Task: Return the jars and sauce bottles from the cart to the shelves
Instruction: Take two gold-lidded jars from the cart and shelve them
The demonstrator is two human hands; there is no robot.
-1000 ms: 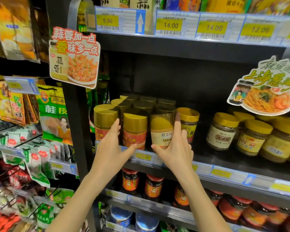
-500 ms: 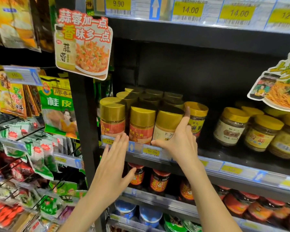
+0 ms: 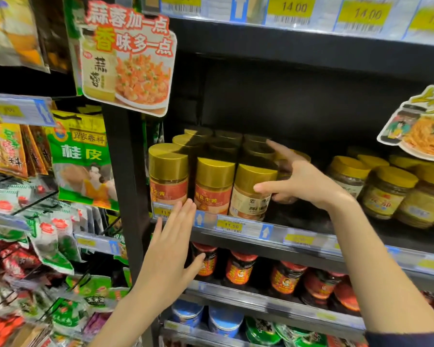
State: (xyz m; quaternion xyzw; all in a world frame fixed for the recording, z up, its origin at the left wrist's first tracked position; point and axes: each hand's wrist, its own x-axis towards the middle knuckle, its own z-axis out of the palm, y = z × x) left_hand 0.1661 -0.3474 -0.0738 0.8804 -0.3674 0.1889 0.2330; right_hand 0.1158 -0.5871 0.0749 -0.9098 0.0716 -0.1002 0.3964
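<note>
Three gold-lidded jars stand in the front row of the middle shelf [image 3: 298, 240], with more rows behind them. Two carry red labels [image 3: 168, 182] and the rightmost is a white-labelled jar [image 3: 248, 199]. My right hand [image 3: 303, 186] grips that white-labelled jar from its right side, thumb across the front, index finger stretched back past the lids, other fingers curled beside it. My left hand [image 3: 171, 249] hangs flat in front of the shelf edge, its fingertips just below the red-labelled jars, and it holds nothing.
Yellow-lidded jars [image 3: 386, 194] fill the shelf to the right. Red-capped sauce jars [image 3: 238, 269] line the shelf below. A cardboard sign [image 3: 128, 63] juts out above left. Hanging spice packets [image 3: 80, 159] cover the rack at left.
My left hand dropped from the red-labelled jars to below the shelf edge. My right hand went from pressing the white-labelled jar's front to wrapping round its right side. The view moved closer.
</note>
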